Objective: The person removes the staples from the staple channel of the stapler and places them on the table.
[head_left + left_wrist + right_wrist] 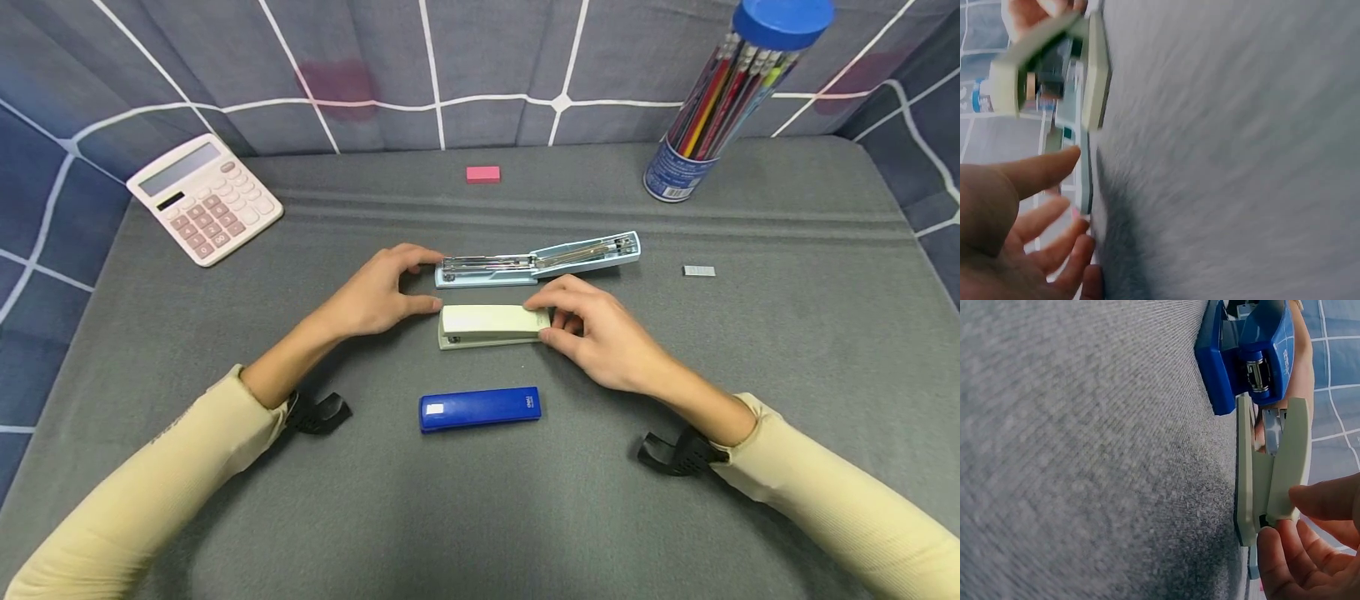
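Blue stapler (480,409) lies nearest, closed, on the desk (450,517); beyond, the right grip (596,342) pinches the green stapler (491,319) by its right end, the left grip (367,292) loose and empty. Work looks partway: the light-blue stapler (483,278) is unfolded, the green one isn't; they crowd close. Farther sit calculator (206,200) left, pink block (483,175), pencil tub (678,171) right.

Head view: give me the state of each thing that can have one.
Light blue stapler: swung open
Pale green stapler: folded shut, right end pinched
Blue stapler: folded shut, untouched
Staple strip: lying loose
Pencil jar: upright, lid on
Calculator: face up, screen looks blank
Pink block: lying loose
Left hand: fingers extended, not gripping
Right hand: pinching the pale green stapler
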Demonstrator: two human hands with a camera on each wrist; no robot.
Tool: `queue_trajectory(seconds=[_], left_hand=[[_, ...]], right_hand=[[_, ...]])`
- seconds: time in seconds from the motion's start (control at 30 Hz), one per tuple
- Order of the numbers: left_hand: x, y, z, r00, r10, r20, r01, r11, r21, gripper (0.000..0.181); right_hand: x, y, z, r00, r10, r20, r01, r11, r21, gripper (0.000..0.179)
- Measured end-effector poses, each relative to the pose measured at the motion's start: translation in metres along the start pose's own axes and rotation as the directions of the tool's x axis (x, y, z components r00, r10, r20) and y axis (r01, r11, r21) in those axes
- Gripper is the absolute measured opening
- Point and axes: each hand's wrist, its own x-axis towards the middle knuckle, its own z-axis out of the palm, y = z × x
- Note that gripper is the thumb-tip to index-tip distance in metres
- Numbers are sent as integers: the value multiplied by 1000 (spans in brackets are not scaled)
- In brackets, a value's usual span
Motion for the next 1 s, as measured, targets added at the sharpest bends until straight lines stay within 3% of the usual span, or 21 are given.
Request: queue_trajectory(seconds=[0.07, 0.17, 0.27, 0.37, 0.43, 0.6, 0.73, 1.0], left_hand=[[-9, 2, 3, 999, -34, -14, 34, 999, -13, 53], [-21, 3, 6, 999, -32, -8, 31, 998, -62, 45], [-31, 4, 8, 998, 23, 65, -18, 996, -89, 38], [-37, 5, 10, 984, 88, 154, -73, 992, -100, 41], [-39, 6, 11, 978, 110, 176, -97, 992, -80, 45], [-38, 8, 16, 990, 84, 114, -83, 996, -16, 43], [-34, 9, 19, 997, 49, 59, -47, 998, -46, 36], [-28, 9, 21, 996, 65, 53, -63, 997, -49, 28]], right_hand=[[0, 0, 0, 1000, 4, 0, -4, 1000, 3, 32], [0, 0, 0, 1000, 4, 2, -4, 1000, 3, 32], [0, 0, 0, 1000, 3, 3, -3, 1000, 2, 31], [1, 0, 0, 1000, 3, 4, -3, 1000, 5, 31], [1, 0, 0, 1000, 3, 4, -3, 1000, 7, 31], [2, -1, 0, 1000, 1, 11, -1, 1000, 5, 31], [4, -2, -1, 1000, -4, 28, 4, 1000, -11, 31], [14, -6, -3, 999, -18, 39, 23, 990, -139, 23]])
